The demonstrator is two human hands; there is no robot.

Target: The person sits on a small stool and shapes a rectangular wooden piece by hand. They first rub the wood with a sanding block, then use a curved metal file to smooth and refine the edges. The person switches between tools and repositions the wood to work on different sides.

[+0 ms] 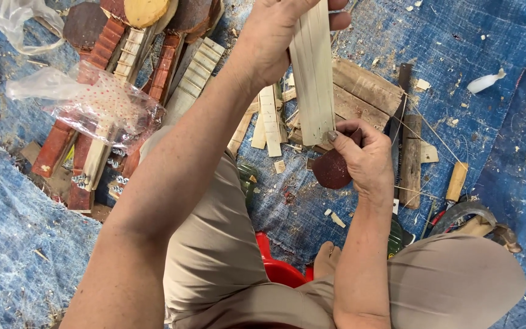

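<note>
My left hand (275, 36) grips the upper end of a pale wooden slat with grooves (313, 79), holding it upright over the blue tarp. My right hand (363, 159) pinches a dark red piece of sandpaper (331, 172) against the slat's lower end. Both forearms reach out from my lap, and my knees in beige trousers fill the bottom of the view.
Several red-brown and pale instrument necks (123, 79) lie at upper left under a clear plastic bag (92, 100). Short pale slats (269, 119) and grey wooden boards (366, 91) lie beneath the hands. A wooden-handled tool (456, 181), a hammer (476, 222) and wood chips lie at right. A red stool (278, 268) is below me.
</note>
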